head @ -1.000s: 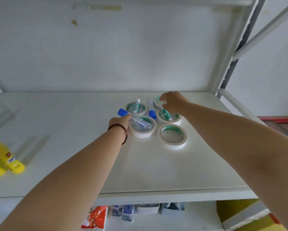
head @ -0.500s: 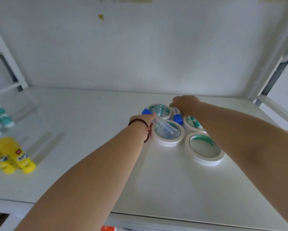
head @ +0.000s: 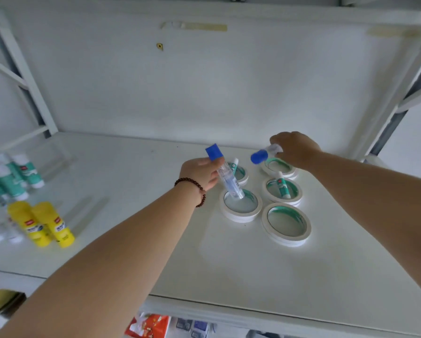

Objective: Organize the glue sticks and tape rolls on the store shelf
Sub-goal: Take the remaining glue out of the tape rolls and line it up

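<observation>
Several white tape rolls with green cores lie flat on the white shelf; the nearest is the front right tape roll. My left hand grips a clear glue tube with a blue cap, tilted and lifted above the front left tape roll. My right hand holds a second clear blue-capped glue tube above the back right roll. A green-and-white glue stick lies on the middle right roll. Another such stick rests on the back left roll.
Two yellow glue sticks and several green-and-white glue sticks stand at the shelf's left. White frame posts rise at both ends. Packaged goods show on the shelf below.
Both hands have lifted their blue-capped tubes off the tape rolls; before, the tubes lay flat across them. The view has swung left, bringing the glue sticks at the left further into sight.
</observation>
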